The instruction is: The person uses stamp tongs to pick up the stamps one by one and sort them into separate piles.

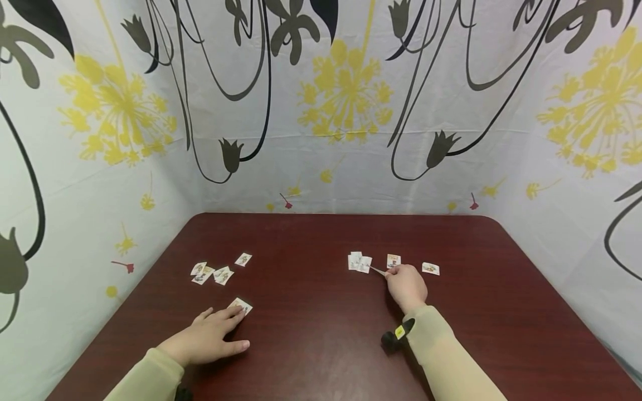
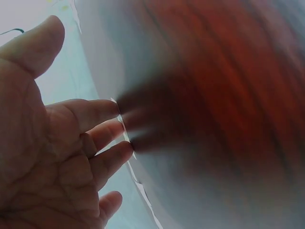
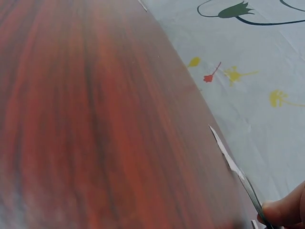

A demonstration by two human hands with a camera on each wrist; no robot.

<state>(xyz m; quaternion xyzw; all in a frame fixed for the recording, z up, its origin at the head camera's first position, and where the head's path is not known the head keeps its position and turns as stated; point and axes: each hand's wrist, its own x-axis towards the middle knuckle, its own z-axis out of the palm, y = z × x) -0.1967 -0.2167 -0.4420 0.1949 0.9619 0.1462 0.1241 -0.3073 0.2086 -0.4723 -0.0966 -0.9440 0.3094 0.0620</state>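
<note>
The right grip (image 1: pixel 407 287) is pinched on slim metal tweezers (image 3: pixel 252 195), thumb and finger pressed together at the tool's near end. The left grip (image 1: pixel 213 337) lies spread, palm down, its fingers stretched out and the fingertips resting on a small printed card (image 1: pixel 244 304).

The pictures on the cards are too small to read, and so is any marking on the yellow label (image 1: pixel 399 332) of the black wrist device (image 1: pixel 389 342) just behind the right grip.

The tweezers' long axis runs from the right grip to the left and slightly away from the person, the tips meeting a cluster of overlapping white cards (image 1: pixel 354 260). I cannot tell whether the tips clasp one of them. Just beyond the right grip lies an upright card (image 1: pixel 393 259); to its right, a sideways card (image 1: pixel 430 268) has its long axis running left to right.

Beyond the left grip, two overlapping pairs of cards (image 1: pixel 203 275) and a single slanted card (image 1: pixel 243 259) lie on the dark red bench (image 1: pixel 311 323).
</note>
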